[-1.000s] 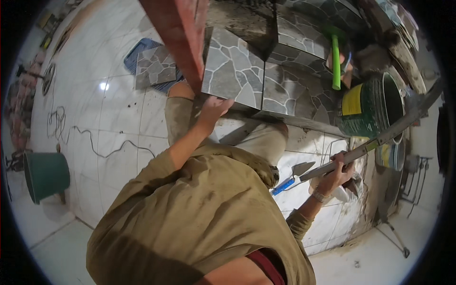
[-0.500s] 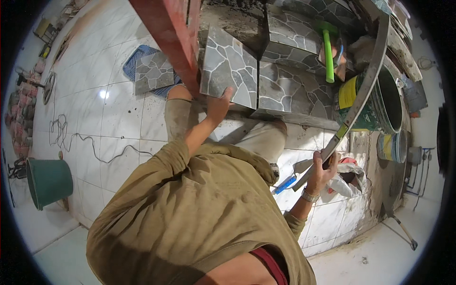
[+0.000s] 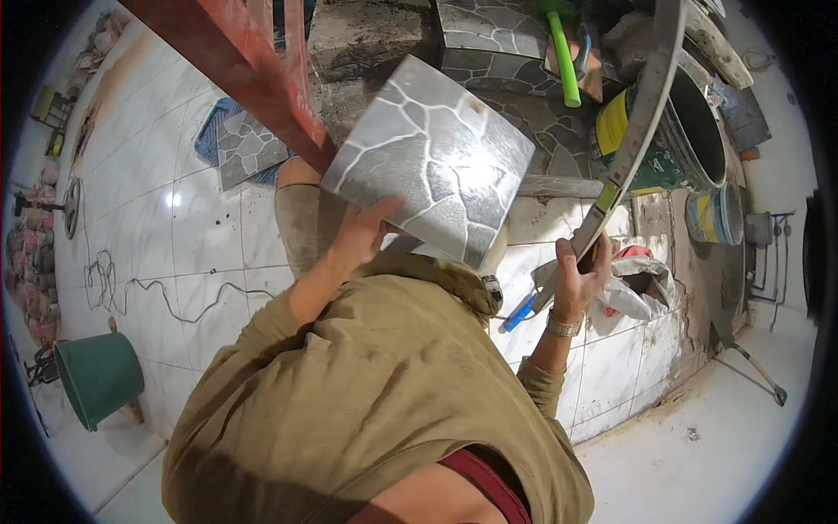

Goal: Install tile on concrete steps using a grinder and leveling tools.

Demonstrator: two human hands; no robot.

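Observation:
My left hand [image 3: 367, 227] is closed on the lower left edge of a square grey tile [image 3: 423, 157] with a white crazy-paving pattern, held up at an angle over my knees, glare on its face. In my right hand [image 3: 580, 271] is a long metal straightedge [image 3: 650, 113], slanting up and away past a large green bucket [image 3: 611, 131] with a yellow label. Just left of that hand a trowel with a blue handle [image 3: 519, 312] lies on the floor. Behind the held tile are tiled steps [image 3: 476, 26] and a rough bare patch [image 3: 367, 35].
A red post [image 3: 236, 61] rises at upper left, beside a tile [image 3: 244, 148] on a blue tray [image 3: 211, 122]. A green mallet [image 3: 566, 65] rests on the steps. A sack [image 3: 637, 293], smaller bucket [image 3: 714, 214], cable [image 3: 201, 310] and green tub [image 3: 96, 380] lie around me.
My left hand has lifted the tile off the step and drawn it toward me, turning it. The straightedge in my right hand has swung more upright.

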